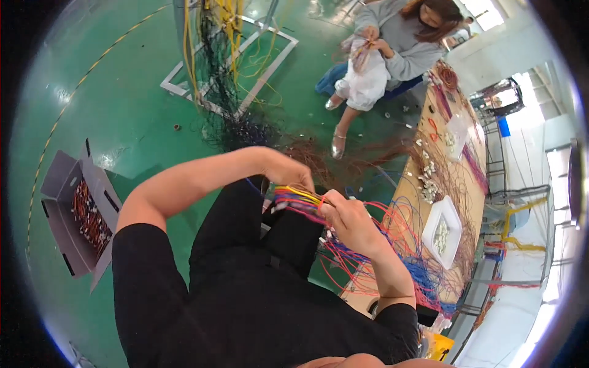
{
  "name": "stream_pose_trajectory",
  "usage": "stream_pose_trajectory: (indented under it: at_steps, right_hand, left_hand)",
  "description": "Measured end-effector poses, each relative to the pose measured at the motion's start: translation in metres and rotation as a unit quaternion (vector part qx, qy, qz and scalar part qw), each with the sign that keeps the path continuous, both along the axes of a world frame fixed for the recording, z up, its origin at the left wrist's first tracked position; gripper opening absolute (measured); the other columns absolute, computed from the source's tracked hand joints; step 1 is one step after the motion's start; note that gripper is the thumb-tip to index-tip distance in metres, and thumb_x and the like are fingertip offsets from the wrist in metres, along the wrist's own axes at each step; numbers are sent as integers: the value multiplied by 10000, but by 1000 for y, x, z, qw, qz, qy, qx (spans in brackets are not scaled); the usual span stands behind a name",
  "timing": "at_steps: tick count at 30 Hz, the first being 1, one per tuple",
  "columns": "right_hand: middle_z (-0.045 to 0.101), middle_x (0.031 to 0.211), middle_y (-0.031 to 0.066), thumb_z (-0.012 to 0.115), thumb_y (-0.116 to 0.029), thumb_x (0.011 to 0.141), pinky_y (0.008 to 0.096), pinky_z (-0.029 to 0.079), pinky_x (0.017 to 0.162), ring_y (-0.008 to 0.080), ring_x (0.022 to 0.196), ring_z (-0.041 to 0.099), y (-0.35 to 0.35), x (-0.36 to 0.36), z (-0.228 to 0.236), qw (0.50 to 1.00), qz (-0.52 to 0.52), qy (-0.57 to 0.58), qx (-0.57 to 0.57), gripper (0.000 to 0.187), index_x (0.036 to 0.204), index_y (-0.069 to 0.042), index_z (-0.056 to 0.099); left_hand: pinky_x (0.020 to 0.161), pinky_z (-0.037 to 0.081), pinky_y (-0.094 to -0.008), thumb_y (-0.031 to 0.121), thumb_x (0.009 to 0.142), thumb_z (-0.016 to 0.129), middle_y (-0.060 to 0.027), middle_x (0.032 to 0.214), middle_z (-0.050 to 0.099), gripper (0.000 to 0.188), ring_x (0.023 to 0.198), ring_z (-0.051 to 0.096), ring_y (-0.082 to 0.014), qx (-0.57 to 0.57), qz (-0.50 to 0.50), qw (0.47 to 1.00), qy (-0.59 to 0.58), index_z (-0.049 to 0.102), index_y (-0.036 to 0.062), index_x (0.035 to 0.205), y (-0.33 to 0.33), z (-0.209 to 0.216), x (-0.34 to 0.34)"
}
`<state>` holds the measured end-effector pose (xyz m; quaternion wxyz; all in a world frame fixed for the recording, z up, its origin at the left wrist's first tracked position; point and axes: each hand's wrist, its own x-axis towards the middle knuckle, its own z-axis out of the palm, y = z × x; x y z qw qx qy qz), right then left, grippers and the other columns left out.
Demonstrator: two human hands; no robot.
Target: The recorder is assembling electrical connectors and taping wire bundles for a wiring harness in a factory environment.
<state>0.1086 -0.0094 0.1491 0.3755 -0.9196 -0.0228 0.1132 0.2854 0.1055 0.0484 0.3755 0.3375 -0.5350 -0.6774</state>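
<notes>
A bundle of coloured wires, yellow, red, blue and purple, lies across above my lap. My right hand is closed round its right end, and loose red and blue wires trail from there toward the table. My left hand bends over the top of the bundle, its fingers curled down at the wires next to my right hand. What those fingers pinch is hidden behind the back of the hand.
At right runs a long wooden table strewn with wires, small white connectors and a white tray. A grey carton of wire pieces stands on the floor at left. Ahead are a metal frame hung with wires and a seated person handling wires.
</notes>
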Motion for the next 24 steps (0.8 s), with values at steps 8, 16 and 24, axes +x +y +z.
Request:
stream_pose_trajectory:
  at_steps: [8,16,24]
  right_hand:
    - [585,750,75,488,-132,966,257,420,560,128,604,520,2,0,-15,994,-35,-37,101,161,1084,-23,490]
    - [426,650,-34,467,-220,978,201,286,437,31,512,353,-30,17,-55,896,-277,11,347,175,1011,-49,486]
    - [596,734,147,495,-202,954,334,458,578,239,653,618,-27,31,-80,960,-235,-105,113,185,1003,-26,461]
  left_hand:
    - [679,456,-268,164,876,615,12,851,642,197,769,544,-67,-25,75,997,6,642,-27,916,2,-45,-10]
    - [741,507,-357,122,934,507,-175,898,635,209,810,644,-296,-201,629,677,-324,554,-35,1063,40,28,-102]
    - [631,464,-403,137,925,512,-162,787,603,129,731,603,-347,-169,574,718,-355,558,18,907,26,23,-113]
